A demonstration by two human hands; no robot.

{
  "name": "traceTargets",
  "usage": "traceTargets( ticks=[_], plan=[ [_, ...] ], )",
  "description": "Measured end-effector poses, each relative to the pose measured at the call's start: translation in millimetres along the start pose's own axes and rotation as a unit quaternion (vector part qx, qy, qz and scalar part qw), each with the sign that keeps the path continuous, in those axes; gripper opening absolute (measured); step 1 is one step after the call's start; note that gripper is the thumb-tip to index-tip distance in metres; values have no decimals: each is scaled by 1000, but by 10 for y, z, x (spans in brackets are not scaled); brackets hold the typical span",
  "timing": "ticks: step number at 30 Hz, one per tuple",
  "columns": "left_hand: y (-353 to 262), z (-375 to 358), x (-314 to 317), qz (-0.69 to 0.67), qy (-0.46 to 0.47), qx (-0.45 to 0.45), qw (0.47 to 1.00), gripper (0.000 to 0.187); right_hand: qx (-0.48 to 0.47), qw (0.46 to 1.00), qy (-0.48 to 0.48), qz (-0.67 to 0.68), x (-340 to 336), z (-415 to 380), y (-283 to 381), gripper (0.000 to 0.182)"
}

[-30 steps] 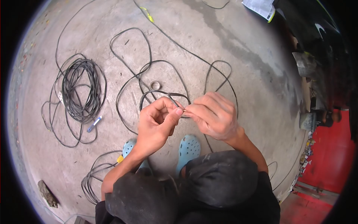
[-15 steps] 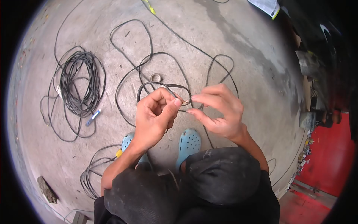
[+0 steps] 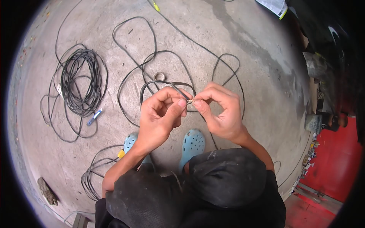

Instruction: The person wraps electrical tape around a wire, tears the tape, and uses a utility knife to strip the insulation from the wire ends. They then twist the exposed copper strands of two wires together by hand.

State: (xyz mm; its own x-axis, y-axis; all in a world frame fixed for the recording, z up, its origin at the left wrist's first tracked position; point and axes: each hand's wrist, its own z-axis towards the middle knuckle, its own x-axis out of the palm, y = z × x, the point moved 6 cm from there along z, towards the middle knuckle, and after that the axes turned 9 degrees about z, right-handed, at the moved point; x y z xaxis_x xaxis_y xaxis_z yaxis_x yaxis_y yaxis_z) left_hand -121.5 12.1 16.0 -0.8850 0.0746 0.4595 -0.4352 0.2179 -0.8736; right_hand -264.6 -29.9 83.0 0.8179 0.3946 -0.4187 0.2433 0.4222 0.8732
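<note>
My left hand [image 3: 159, 114] pinches a black electrical cable [image 3: 176, 84] between thumb and forefinger, close to its end. Bare copper-coloured wire [image 3: 191, 100] shows in the small gap between my hands. The fingertips of my right hand [image 3: 224, 110] are closed on the wire's other side. Just beyond my hands, a roll of tape [image 3: 159, 76] rests on the concrete floor. Loops of the cable spread over the floor around it. How the strands lie under my fingertips is hidden.
To the left lies a large coil of black cable [image 3: 81, 81], with a blue cutter knife [image 3: 94, 117] beside it. A smaller bundle with a yellow plug [image 3: 121, 154] is near my light-blue clogs [image 3: 193, 143]. At lower left is a rough chunk [image 3: 48, 191]; clutter lines the right side.
My right hand has moved left, and its spread thumb and forefinger have closed on the bare wire. The left hand keeps its pinch on the cable.
</note>
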Motion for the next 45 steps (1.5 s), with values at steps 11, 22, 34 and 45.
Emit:
traceTargets(
  ticks=[11,22,34,45],
  plan=[
    [12,27,-82,12,-19,-8,1000,12,35,997,-18,69,-63,9,19,25],
    [51,28,-20,-31,3,-47,998,11,-241,941,-12,-237,-29,-27,151,22],
    [45,-12,15,63,6,-24,998,9,398,777,69,483,149,-264,-468,21],
    [100,3,10,6,8,-34,999,6,-167,941,7,-295,-3,-91,203,15]
  ],
)
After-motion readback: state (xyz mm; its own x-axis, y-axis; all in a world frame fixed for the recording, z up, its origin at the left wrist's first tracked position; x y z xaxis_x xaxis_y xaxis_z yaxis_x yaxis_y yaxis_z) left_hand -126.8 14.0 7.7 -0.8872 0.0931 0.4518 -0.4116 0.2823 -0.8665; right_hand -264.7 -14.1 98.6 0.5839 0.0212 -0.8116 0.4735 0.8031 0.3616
